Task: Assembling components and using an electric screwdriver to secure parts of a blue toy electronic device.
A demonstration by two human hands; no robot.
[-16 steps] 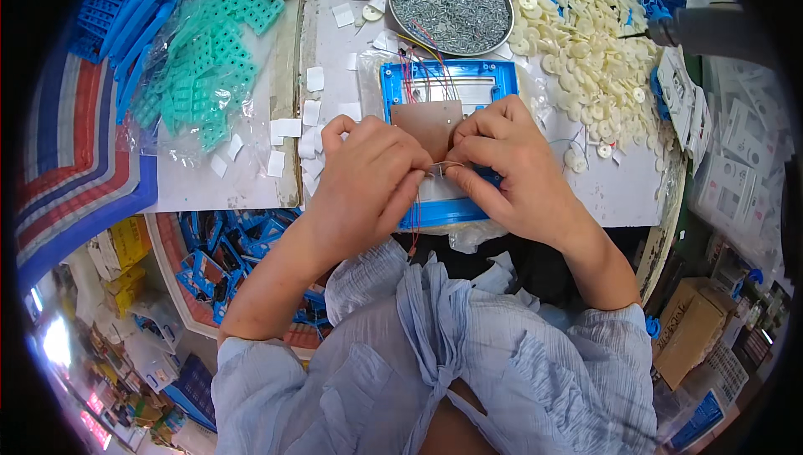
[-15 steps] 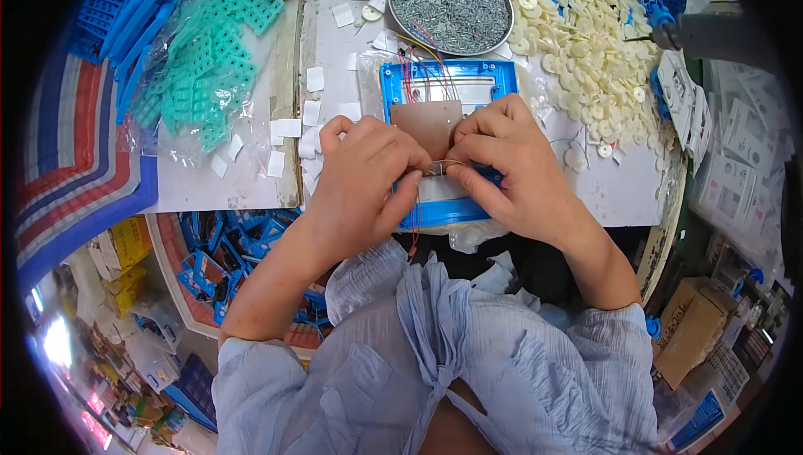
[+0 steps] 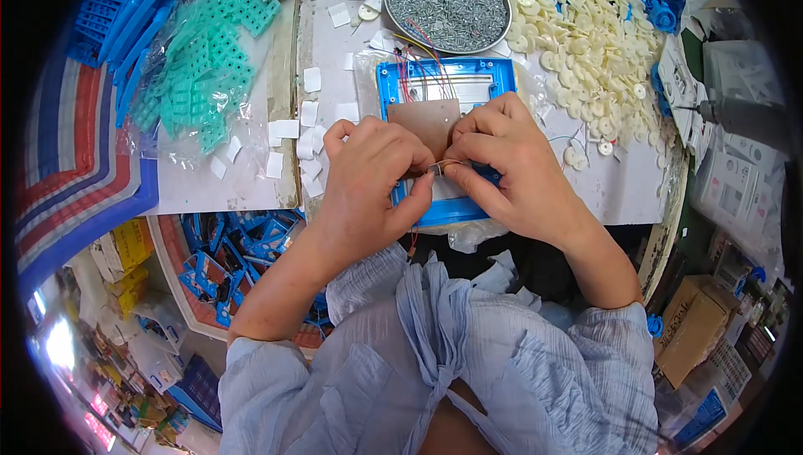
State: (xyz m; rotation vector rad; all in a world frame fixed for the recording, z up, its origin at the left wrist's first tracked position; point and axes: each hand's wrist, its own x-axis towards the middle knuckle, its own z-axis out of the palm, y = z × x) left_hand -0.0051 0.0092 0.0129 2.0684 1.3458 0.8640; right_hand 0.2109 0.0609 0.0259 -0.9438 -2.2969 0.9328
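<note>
Both hands meet over a blue plastic casing [image 3: 386, 79] lying near the table's front edge. Inside it a brown circuit board [image 3: 423, 123] sits at a slant, with several thin red, yellow and dark wires [image 3: 425, 60] rising past its far edge. My left hand [image 3: 372, 177] is closed at the board's near edge, thumb and forefinger pinching a tiny dark part too small to name. A thin orange wire [image 3: 450, 161] runs from there to my right hand [image 3: 508, 162], closed with that wire between thumb and forefinger. My fingers partly cover the board's near edge.
Beyond the casing stands a round tin of small metal screws [image 3: 449, 5]. Cream plastic discs [image 3: 577, 53] are heaped at right; a dark power screwdriver [image 3: 744, 116] hangs beyond. Left are bagged green pads [image 3: 205, 70] and white squares [image 3: 284, 129]. Blue casings [image 3: 219, 275] fill a bin below.
My left thumb has shifted slightly up and right, closer to the tiny part. My right hand stays nearly in place. The hanging screwdriver has swung down and to the right.
</note>
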